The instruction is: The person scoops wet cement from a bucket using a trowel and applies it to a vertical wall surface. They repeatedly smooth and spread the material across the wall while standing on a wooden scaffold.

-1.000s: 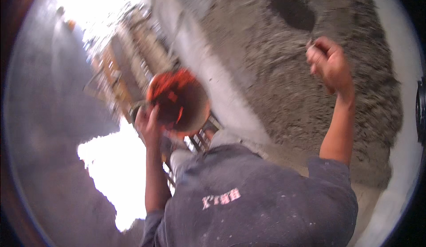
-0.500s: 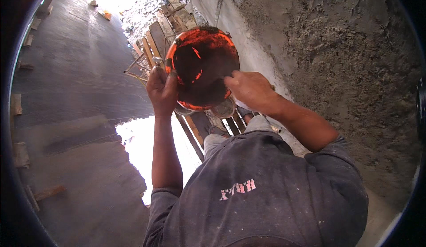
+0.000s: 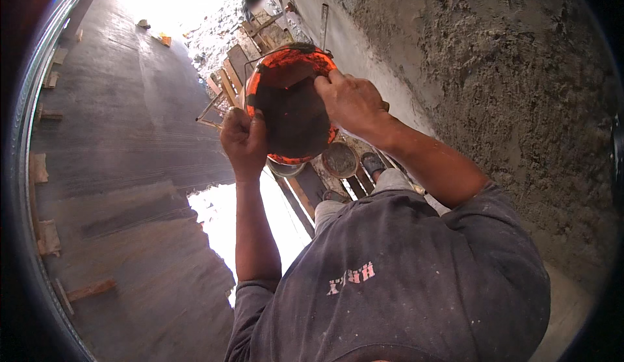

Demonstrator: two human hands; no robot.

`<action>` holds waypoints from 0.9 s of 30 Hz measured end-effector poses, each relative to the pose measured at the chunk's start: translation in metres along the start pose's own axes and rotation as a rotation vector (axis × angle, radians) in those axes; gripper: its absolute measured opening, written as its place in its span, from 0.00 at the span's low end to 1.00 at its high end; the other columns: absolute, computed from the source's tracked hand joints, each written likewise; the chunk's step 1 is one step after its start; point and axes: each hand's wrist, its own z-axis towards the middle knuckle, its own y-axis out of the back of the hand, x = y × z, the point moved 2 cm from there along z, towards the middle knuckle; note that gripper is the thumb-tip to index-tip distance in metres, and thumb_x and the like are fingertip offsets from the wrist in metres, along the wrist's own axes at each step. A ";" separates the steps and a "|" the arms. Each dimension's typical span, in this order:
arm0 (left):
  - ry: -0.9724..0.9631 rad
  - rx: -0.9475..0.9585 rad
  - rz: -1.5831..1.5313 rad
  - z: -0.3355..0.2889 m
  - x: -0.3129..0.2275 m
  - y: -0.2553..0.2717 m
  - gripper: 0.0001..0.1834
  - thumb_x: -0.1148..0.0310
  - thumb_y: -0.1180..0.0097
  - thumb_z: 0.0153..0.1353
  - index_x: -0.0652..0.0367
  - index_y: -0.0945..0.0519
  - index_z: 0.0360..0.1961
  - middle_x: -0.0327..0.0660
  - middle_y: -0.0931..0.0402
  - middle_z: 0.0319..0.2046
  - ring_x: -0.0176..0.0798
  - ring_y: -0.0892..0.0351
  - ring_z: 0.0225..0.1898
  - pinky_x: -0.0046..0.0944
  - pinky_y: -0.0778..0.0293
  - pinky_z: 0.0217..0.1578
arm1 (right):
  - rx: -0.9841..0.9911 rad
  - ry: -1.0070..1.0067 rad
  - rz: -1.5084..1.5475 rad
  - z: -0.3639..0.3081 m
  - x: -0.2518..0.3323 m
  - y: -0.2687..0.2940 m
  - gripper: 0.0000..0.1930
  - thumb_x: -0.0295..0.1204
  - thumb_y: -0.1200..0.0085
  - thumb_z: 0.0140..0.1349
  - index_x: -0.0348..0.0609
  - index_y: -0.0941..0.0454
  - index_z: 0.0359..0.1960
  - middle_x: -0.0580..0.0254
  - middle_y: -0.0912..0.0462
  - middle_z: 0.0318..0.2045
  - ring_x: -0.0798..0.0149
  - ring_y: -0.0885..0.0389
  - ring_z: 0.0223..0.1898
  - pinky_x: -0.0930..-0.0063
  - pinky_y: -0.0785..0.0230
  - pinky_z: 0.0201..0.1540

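Note:
An orange bucket [image 3: 281,76] smeared with grey is held up in front of me, its mouth facing me. A dark grey mass like wet mortar [image 3: 296,125] lies inside it. My left hand [image 3: 244,142] is closed on the left side of the rim, thumb toward the inside. On the right, my right hand [image 3: 354,104] grips the upper right rim with its fingers curled. Below the bucket a round pail [image 3: 340,160] of grey material stands on the planks, and another container's rim [image 3: 286,169] is partly hidden.
A rough plastered wall [image 3: 507,102] rises close on my right; a smoother grey wall [image 3: 123,121] stands on the left, with a bright opening [image 3: 218,216] low in it. Gapped wooden planks [image 3: 312,186] lie underfoot. Farther off, a person [image 3: 255,1] is near more boards.
My right hand has shifted upward along the rim. The bucket has tilted, and more of the grey mass shows inside. The whole view has shifted slightly.

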 end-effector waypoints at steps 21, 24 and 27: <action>-0.043 -0.068 0.143 0.002 -0.012 -0.021 0.20 0.78 0.39 0.64 0.57 0.40 0.23 0.32 0.41 0.21 0.27 0.42 0.25 0.36 0.44 0.24 | -0.009 -0.040 -0.106 -0.009 0.008 -0.006 0.11 0.28 0.48 0.64 0.38 0.20 0.46 0.42 0.16 0.33 0.42 0.12 0.33 0.47 0.19 0.35; -0.039 -0.126 0.177 0.000 0.003 -0.007 0.21 0.78 0.39 0.64 0.57 0.40 0.23 0.32 0.42 0.19 0.28 0.43 0.23 0.36 0.44 0.23 | 0.395 -0.017 0.042 -0.022 0.001 -0.005 0.10 0.29 0.47 0.65 0.39 0.21 0.45 0.43 0.17 0.36 0.43 0.12 0.34 0.49 0.18 0.35; -0.080 -0.101 0.119 0.001 -0.002 -0.016 0.21 0.79 0.39 0.63 0.57 0.40 0.22 0.33 0.42 0.18 0.29 0.44 0.21 0.38 0.44 0.22 | 0.058 -0.086 -0.032 -0.003 -0.002 0.001 0.09 0.28 0.47 0.65 0.39 0.21 0.43 0.43 0.16 0.38 0.46 0.10 0.35 0.54 0.16 0.35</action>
